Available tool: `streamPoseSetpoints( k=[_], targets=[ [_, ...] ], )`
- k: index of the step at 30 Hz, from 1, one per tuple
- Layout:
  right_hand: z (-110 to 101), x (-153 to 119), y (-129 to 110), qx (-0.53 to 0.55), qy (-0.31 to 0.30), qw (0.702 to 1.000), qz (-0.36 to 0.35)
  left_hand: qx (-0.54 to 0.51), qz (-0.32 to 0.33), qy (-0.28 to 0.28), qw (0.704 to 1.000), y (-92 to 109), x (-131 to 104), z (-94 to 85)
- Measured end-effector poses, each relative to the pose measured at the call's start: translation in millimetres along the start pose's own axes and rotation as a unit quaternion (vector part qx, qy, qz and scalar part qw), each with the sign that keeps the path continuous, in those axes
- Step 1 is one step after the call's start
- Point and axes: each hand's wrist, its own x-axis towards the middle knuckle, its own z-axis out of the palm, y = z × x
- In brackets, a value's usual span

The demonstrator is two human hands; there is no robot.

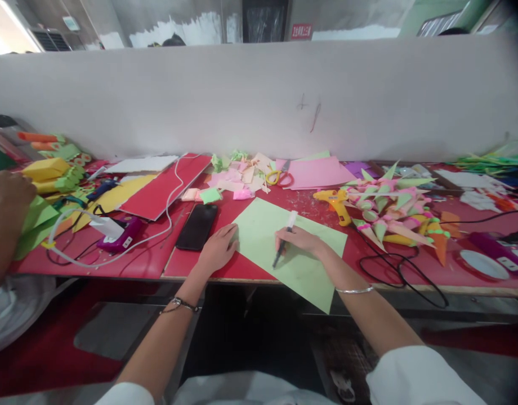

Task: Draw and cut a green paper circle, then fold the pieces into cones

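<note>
A light green sheet of paper point(259, 233) lies at an angle on the red table, one corner hanging past the front edge. My right hand point(300, 241) rests on the sheet, fingers closed around a pen point(278, 257) with a dark barrel and a pale rear end. The pen's tip points down at the paper; whether it touches cannot be told. At the sheet's left edge my left hand point(219, 248) lies with its fingers stretched out, holding nothing. Just left of that hand is a black phone point(197, 226), lying flat.
Small paper pieces point(242, 174), scissors point(280, 177) and pink sheets point(313, 172) lie behind the green sheet. A yellow glue gun point(335, 203) and folded paper shapes point(389, 208) are rightward. Leftward are a red board point(164, 188), purple power strip point(120, 236) and another person's hand point(12, 188).
</note>
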Motion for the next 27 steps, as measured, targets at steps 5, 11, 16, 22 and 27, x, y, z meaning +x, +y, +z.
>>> streamPoseSetpoints(
  k=[5, 11, 16, 22, 27],
  targets=[
    [1.3, -1.6, -2.0, 0.008, 0.027, 1.000, -0.013, 0.003, -0.004, -0.005, 1.000, -0.1, 0.1, -0.1],
    [-2.6, -4.2, -3.0, -0.007, -0.046, 0.999, 0.023, -0.005, 0.004, 0.006, 1.000, 0.2, 0.1, 0.2],
    [1.0, -1.6, -1.8, 0.006, 0.017, 1.000, -0.015, -0.002, 0.002, -0.001, 1.000, 0.7, 0.3, -0.1],
    [1.8, 0.2, -0.6, 0.023, 0.080, 0.995, -0.052, -0.004, 0.000, 0.006, 1.000, 0.4, 0.6, -1.6],
    [2.7, 6.7, 5.1, 0.035, 0.140, 0.988, -0.059, 0.013, 0.029, 0.048, 0.998, 16.1, -5.9, -8.8]
  ],
)
